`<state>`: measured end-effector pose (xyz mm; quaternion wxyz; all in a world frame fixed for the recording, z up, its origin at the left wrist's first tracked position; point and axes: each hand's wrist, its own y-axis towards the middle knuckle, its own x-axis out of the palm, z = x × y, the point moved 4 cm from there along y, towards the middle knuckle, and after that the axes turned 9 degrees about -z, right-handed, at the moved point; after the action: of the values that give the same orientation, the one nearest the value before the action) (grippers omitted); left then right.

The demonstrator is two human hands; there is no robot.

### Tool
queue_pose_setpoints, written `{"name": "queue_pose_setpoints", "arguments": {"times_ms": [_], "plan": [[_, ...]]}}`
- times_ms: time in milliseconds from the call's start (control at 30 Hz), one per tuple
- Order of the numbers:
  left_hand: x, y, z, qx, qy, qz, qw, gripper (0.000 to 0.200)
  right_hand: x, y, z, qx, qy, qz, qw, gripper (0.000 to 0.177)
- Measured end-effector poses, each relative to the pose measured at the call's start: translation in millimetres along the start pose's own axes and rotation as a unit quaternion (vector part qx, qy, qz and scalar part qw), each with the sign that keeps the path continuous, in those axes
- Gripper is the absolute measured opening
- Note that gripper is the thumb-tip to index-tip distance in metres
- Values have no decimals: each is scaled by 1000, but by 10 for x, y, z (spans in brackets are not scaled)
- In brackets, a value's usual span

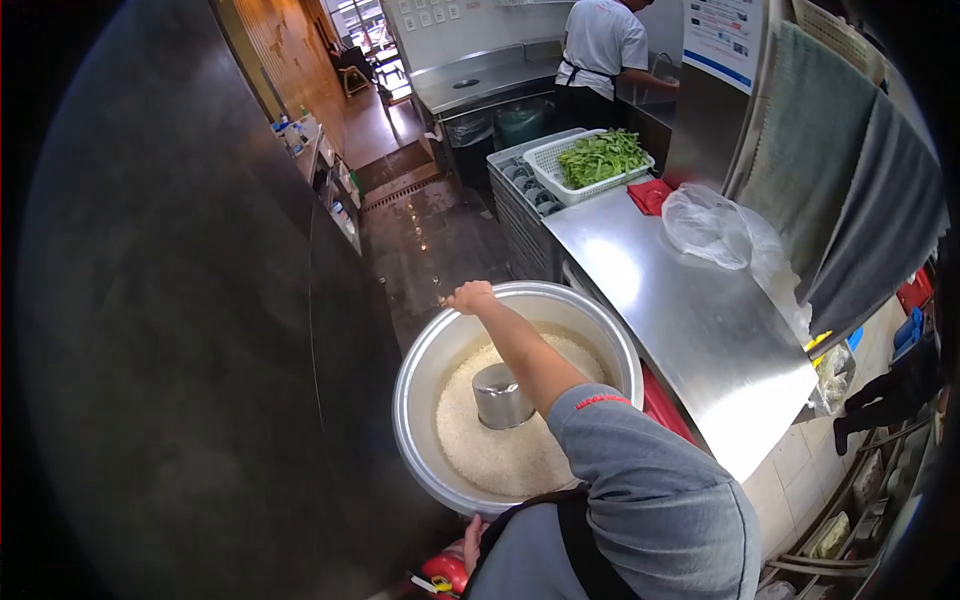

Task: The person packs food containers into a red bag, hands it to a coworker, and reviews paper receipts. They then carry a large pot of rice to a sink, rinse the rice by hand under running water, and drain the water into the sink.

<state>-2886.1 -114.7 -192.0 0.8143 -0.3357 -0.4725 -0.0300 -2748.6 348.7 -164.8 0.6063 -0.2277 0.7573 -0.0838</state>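
A wide silvery metal pot (411, 440) stands in front of me, holding pale rice grains (465, 440) in cloudy water. A shiny metal cup (503, 397) sits in the middle of the rice. My right arm reaches across the pot, and my right hand (467, 297) is closed on its far rim. At the near rim, low in the view, my left hand (473, 543) holds the pot's edge; my body hides much of that hand.
A steel counter (640, 275) runs along the right, bearing a white basket of green leaves (604, 158), a red cloth (650, 197) and a clear plastic bag (708, 227). Towels (815, 150) hang beyond. A person (605, 50) works at the back. A dark wall (200, 300) borders the left.
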Motion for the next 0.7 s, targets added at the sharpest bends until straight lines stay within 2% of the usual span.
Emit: {"name": "queue_pose_setpoints", "arguments": {"times_ms": [67, 100, 167, 267, 333, 367, 433, 500, 533, 567, 600, 633, 700], "plan": [[-657, 473, 170, -31, -10, -115, 993, 41, -140, 361, -35, 7, 8, 0, 1000, 44], [-397, 606, 415, -59, -26, -187, 980, 41, -221, 589, -29, 11, 10, 3, 1000, 44], [3, 781, 908, -3, 81, -41, 996, 41, -407, 1018, 63, 18, 23, 16, 999, 45], [843, 1002, 1742, 59, 142, 68, 986, 39, -777, 1600, 79, 11, 44, 21, 999, 45], [872, 1380, 2164, 42, 1, -76, 996, 36, -1047, 1957, 138, 21, 55, 49, 997, 45], [615, 1647, 2311, 1, -147, -229, 962, 35, -1096, 2173, 216, 44, 64, 54, 996, 47], [617, 1950, 2600, -14, -202, -268, 942, 29, -1335, 2394, 354, 70, 72, 30, 994, 48], [584, 2272, 2981, 44, -34, -59, 997, 19, -1480, 2767, 480, 87, 65, 60, 992, 49], [644, 2392, 3178, 50, 1, -48, 998, 13, -1613, 2838, 476, 84, 71, 82, 991, 48], [743, 2580, 3371, 58, 40, -41, 997, 8, -1566, 3276, 646, 65, 39, 71, 995, 48], [806, 2775, 3583, 64, 78, -36, 994, 6, -1761, 3298, 618, 89, 68, 79, 991, 48], [1001, 2936, 3747, 58, 39, -48, 996, 10, -1970, 3427, 694, 103, 86, 77, 988, 49], [944, 3395, 4099, 29, 22, -53, 998, 7, -2141, 3793, 760, 123, 85, 82, 985, 49]]}}
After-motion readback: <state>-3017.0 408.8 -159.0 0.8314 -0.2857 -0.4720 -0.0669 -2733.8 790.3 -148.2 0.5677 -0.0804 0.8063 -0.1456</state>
